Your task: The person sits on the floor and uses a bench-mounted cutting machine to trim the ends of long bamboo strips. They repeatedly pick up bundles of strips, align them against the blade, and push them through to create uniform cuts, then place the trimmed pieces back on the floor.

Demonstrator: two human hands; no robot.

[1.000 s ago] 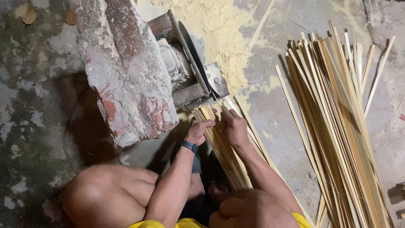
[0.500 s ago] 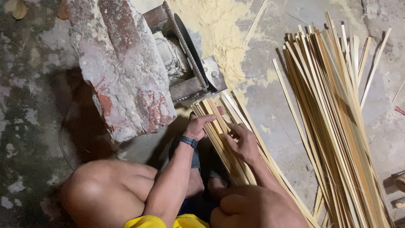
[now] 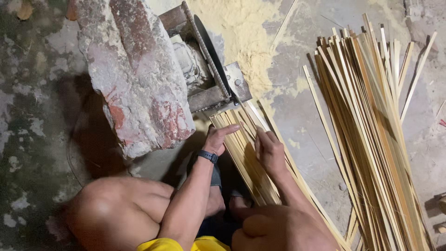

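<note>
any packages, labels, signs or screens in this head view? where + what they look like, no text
No packages, labels or signs in view.
Possible screen: a dark band with a small rectangular face on the left wrist, just behind the left hand; too small to tell whether it is lit.
Otherwise only the bamboo strips under both hands, with the right hand on them, a loose strip pile at right, a stone block and a metal machine.
</note>
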